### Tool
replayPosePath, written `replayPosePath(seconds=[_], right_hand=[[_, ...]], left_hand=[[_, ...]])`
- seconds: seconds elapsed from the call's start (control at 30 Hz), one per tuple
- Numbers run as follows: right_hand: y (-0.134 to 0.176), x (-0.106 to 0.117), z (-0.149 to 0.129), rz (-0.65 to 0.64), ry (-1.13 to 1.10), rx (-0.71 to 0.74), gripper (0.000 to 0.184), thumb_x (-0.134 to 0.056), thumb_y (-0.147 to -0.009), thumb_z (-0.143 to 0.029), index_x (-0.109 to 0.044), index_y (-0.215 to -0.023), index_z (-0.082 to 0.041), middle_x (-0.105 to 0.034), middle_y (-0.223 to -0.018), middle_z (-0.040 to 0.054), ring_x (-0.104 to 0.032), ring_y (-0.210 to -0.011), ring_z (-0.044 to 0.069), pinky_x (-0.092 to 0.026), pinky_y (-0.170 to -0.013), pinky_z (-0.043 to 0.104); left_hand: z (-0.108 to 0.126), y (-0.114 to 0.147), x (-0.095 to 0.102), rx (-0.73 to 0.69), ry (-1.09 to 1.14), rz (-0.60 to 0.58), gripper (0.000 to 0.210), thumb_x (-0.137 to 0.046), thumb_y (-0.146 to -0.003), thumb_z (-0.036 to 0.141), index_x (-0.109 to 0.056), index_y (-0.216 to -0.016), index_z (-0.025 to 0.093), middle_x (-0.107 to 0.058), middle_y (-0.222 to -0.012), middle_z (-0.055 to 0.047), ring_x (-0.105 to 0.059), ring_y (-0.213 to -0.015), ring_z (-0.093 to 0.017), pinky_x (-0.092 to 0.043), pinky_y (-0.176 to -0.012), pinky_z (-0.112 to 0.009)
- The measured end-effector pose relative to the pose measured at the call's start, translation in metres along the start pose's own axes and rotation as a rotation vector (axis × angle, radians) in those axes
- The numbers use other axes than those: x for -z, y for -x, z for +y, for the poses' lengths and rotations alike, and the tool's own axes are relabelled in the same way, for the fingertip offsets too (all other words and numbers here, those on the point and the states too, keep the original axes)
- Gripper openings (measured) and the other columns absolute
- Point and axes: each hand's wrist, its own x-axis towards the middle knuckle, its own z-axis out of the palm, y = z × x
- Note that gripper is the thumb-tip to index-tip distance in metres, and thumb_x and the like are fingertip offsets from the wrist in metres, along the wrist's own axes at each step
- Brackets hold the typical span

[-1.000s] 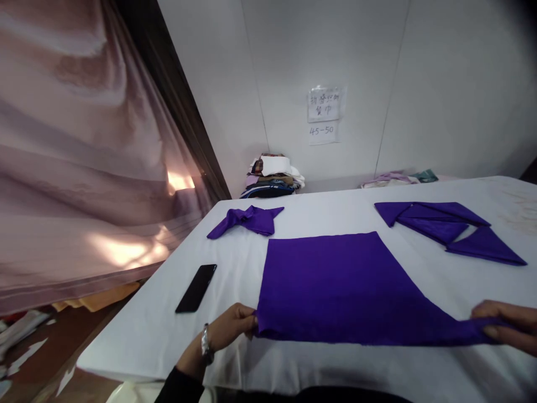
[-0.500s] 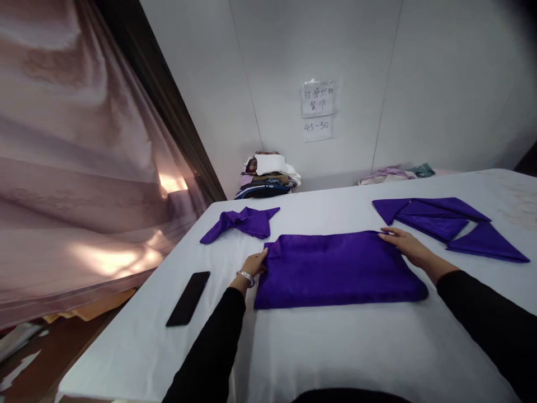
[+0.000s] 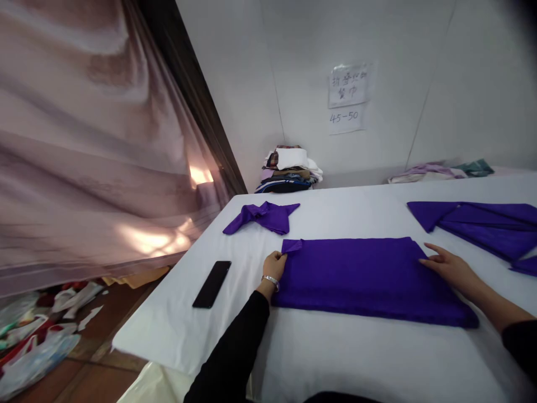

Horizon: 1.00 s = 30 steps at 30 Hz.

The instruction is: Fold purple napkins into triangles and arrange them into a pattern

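A purple cloth napkin (image 3: 361, 277), folded into a long rectangle, lies flat on the white-covered table (image 3: 335, 358) in front of me. Its upper left corner is turned over in a small flap. My left hand (image 3: 274, 266), with a bracelet at the wrist, pinches the left edge just below that flap. At the right edge rests my right hand (image 3: 451, 270), thumb and fingers apart, the fingertips touching the cloth near its upper right corner.
A crumpled purple cloth (image 3: 268, 217) lies behind on the left, folded purple pieces (image 3: 486, 224) on the right. A black phone (image 3: 212, 284) is left of my arm. Clothes are stacked (image 3: 289, 170) by the wall. A pink curtain (image 3: 84, 140) hangs left; plastic bags (image 3: 42, 347) lie on the floor.
My view has turned left. My right hand has come off the upper right corner and moved down the right edge, its fingers spreading. The left hand keeps its hold at the left edge.
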Motion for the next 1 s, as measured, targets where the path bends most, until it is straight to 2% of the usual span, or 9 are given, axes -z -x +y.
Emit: replayPosePath(seconds=[0.13,0.33,0.5,0.67,0.73,1.0], right_hand=[[-0.004,0.000,-0.003,-0.053,-0.032,-0.054,0.064,-0.059,-0.055,-0.044,-0.055,-0.113,-0.019,-0.065,-0.064,0.0006,-0.059,-0.060,0.023,-0.043,-0.057,0.031],[-0.010,0.002,0.003,-0.070,0.034,0.024,0.045,-0.060,-0.059,-0.041,-0.056,-0.101,-0.026,-0.068,-0.072,0.0052,-0.060,-0.066,0.026,-0.041,-0.065,0.036],[-0.017,-0.001,0.014,-0.060,0.092,0.034,0.039,-0.061,-0.063,-0.036,-0.055,-0.101,-0.029,-0.068,-0.076,0.0051,-0.060,-0.066,0.025,-0.041,-0.065,0.037],[-0.012,-0.004,0.012,-0.014,0.096,0.068,0.044,-0.058,-0.069,-0.030,-0.054,-0.112,-0.020,-0.066,-0.079,0.0065,-0.059,-0.068,0.021,-0.043,-0.064,0.031],[-0.009,-0.005,0.007,-0.026,0.078,0.077,0.046,-0.056,-0.070,-0.029,-0.053,-0.115,-0.019,-0.064,-0.079,0.0033,-0.059,-0.066,0.019,-0.044,-0.064,0.029],[-0.010,-0.007,0.003,0.016,0.059,0.119,0.049,-0.054,-0.071,-0.024,-0.053,-0.119,-0.014,-0.063,-0.074,0.0007,-0.056,-0.063,0.015,-0.043,-0.062,0.027]], left_hand=[[-0.002,-0.002,0.003,0.029,-0.091,0.022,0.034,-0.042,-0.083,0.041,-0.062,-0.066,0.019,-0.064,-0.065,-0.003,-0.058,-0.065,-0.015,-0.036,-0.056,-0.024],[0.002,0.002,0.006,0.034,-0.239,-0.003,0.038,-0.039,-0.084,0.045,-0.064,-0.074,0.019,-0.068,-0.081,-0.012,-0.062,-0.079,-0.023,-0.039,-0.064,-0.030],[0.004,0.000,0.007,0.033,-0.288,-0.014,0.040,-0.035,-0.086,0.049,-0.063,-0.083,0.021,-0.069,-0.084,-0.009,-0.063,-0.081,-0.022,-0.040,-0.064,-0.028],[0.007,0.003,0.012,-0.016,-0.313,-0.052,0.035,-0.032,-0.088,0.043,-0.061,-0.088,0.023,-0.069,-0.087,-0.008,-0.063,-0.083,-0.022,-0.040,-0.064,-0.028],[0.007,0.001,0.013,-0.033,-0.324,-0.072,0.037,-0.030,-0.088,0.042,-0.061,-0.090,0.022,-0.069,-0.086,-0.011,-0.063,-0.082,-0.026,-0.040,-0.063,-0.030],[-0.002,-0.016,0.008,-0.044,-0.396,-0.095,0.038,-0.031,-0.085,0.050,-0.060,-0.093,0.026,-0.069,-0.086,-0.007,-0.064,-0.081,-0.026,-0.042,-0.062,-0.030]])
